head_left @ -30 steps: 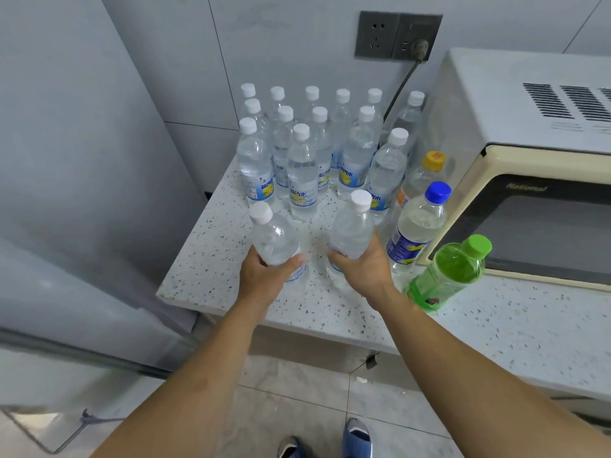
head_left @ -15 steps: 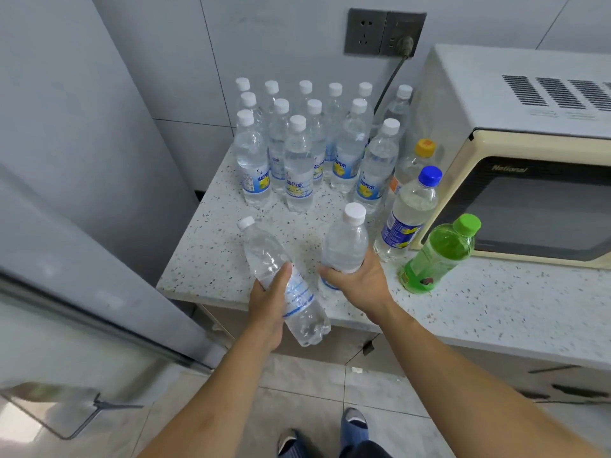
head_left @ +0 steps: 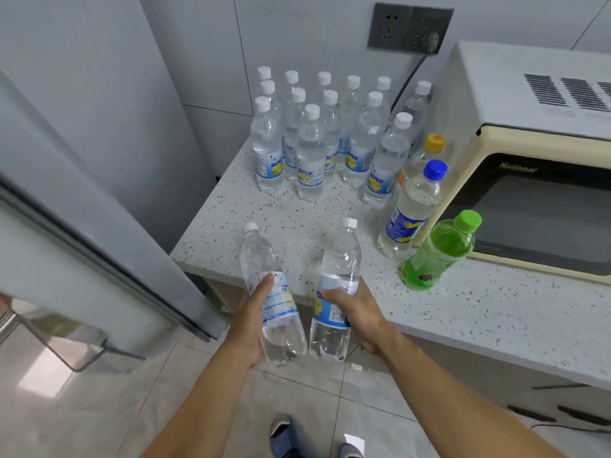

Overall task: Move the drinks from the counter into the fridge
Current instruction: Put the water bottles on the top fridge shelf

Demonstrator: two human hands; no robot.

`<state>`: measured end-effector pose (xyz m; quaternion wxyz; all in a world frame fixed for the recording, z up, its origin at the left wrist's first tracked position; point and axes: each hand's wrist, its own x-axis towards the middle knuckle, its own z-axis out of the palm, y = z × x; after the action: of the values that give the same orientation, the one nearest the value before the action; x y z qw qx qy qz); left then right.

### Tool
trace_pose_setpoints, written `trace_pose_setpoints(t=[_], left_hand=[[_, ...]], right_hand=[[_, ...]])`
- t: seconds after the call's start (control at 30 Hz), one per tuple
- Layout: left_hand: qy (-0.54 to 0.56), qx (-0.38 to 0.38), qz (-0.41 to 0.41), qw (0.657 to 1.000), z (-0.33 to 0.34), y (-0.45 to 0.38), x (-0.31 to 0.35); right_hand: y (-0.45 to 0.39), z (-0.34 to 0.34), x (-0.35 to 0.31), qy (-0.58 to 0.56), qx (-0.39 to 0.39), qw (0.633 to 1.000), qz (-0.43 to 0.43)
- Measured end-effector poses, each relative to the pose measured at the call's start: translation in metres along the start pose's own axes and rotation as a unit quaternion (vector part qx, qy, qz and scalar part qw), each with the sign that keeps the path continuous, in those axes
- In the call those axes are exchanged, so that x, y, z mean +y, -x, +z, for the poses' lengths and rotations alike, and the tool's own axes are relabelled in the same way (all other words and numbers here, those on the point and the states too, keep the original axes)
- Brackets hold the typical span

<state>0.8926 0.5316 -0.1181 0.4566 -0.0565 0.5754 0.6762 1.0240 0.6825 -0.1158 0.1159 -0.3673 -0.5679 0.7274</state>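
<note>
Drinks leave the speckled white stone counter (head_left: 479,312) two at a time: seen from the head camera, the left hand (head_left: 251,325) is wrapped around a clear plastic water bottle with a white cap (head_left: 264,276), and the right hand (head_left: 360,312) is clamped on a second clear water bottle with a blue and yellow label (head_left: 337,276). Half a second earlier the right-hand bottle still stood on the counter; now both are lifted clear and drawn back past its front edge, over the tiled floor. That puts the carry stage under way, with the grey fridge door (head_left: 82,180) close on the left; its inside is out of view.

Counted on the counter: thirteen white-capped clear water bottles standing in a cluster (head_left: 310,160) at the back corner, one blue-capped clear bottle (head_left: 413,206), one yellow-capped bottle (head_left: 429,150) behind it, partly hidden, and one green bottle with a green cap (head_left: 439,252), all three beside the cream microwave oven (head_left: 542,133). Sixteen drinks remain; two are in hand.
</note>
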Motion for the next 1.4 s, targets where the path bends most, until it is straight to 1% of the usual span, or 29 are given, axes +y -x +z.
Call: trace_pose_setpoints(t=[0.07, 0.13, 0.23, 0.33, 0.4, 0.5, 0.67, 0.87, 1.07, 1.23, 1.33, 1.4], left_hand=[[0.009, 0.02, 0.008, 1.0, -0.001, 0.011, -0.011], [0.008, 0.049, 0.023, 0.998, -0.002, 0.022, -0.023], [-0.021, 0.076, 0.053, 0.995, -0.01, 0.044, -0.041], [-0.051, 0.093, 0.067, 0.992, -0.025, 0.07, -0.06], [-0.05, 0.112, 0.065, 0.99, -0.038, 0.09, -0.074], [-0.021, 0.15, 0.046, 0.987, -0.06, 0.122, -0.096], [0.038, 0.225, 0.052, 0.972, -0.098, 0.178, -0.116], [0.119, 0.301, 0.097, 0.941, -0.158, 0.246, -0.128], [0.146, 0.353, 0.132, 0.915, -0.24, 0.304, -0.129], [0.153, 0.368, 0.171, 0.901, -0.32, 0.351, -0.125], [0.16, 0.389, 0.188, 0.887, -0.358, 0.372, -0.12], [0.169, 0.392, 0.185, 0.885, -0.378, 0.381, -0.117]], right_hand=[[0.01, -0.005, 0.002, 0.007, -0.023, 1.0, 0.005], [0.017, -0.011, 0.009, -0.013, -0.042, 0.999, 0.026], [0.029, -0.022, 0.02, -0.075, -0.077, 0.991, 0.084], [0.039, -0.025, 0.038, -0.136, -0.132, 0.968, 0.164], [0.047, -0.018, 0.05, -0.129, -0.171, 0.957, 0.198], [0.063, 0.006, 0.064, -0.086, -0.227, 0.944, 0.225], [0.092, 0.068, 0.078, 0.002, -0.304, 0.927, 0.218], [0.129, 0.159, 0.092, 0.066, -0.392, 0.896, 0.197], [0.174, 0.256, 0.112, 0.13, -0.418, 0.882, 0.174], [0.22, 0.344, 0.134, 0.165, -0.436, 0.872, 0.149], [0.238, 0.386, 0.145, 0.183, -0.447, 0.865, 0.138], [0.247, 0.407, 0.15, 0.186, -0.448, 0.864, 0.133]])
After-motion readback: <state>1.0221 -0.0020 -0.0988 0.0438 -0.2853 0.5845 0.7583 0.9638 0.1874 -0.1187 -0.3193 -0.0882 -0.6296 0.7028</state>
